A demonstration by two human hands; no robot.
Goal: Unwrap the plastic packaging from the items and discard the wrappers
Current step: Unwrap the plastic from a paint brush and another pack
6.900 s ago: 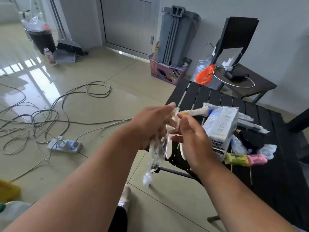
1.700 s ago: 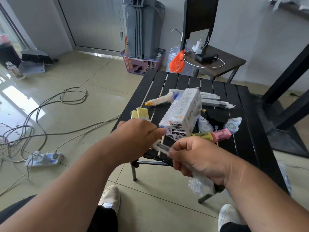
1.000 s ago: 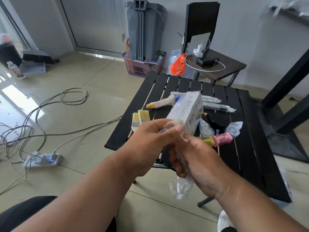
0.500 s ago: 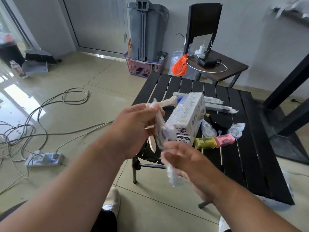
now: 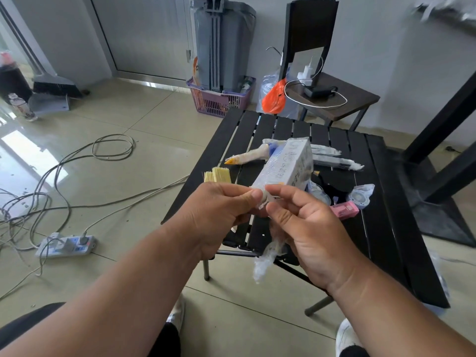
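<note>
Nearest the camera: two hands working one clear wrapper, above the near edge of a black slatted worktop (image 5: 381, 228).

Left hand (image 5: 219, 215), grip clamped: thumb and fingers pinch the wrapper's top end. Right hand (image 5: 306, 230), grip curled round the clear plastic wrapper (image 5: 265, 258), whose crumpled tail hangs below the palm. Behind, on the worktop: yellow-bristled brushes (image 5: 219, 175), white wrapped box (image 5: 286, 166), pink item (image 5: 343, 210), wrapped tape roll (image 5: 360, 195), long wrapped items (image 5: 332, 159). Farther off: purple basket (image 5: 219, 101), dark chair (image 5: 332, 96).
</note>
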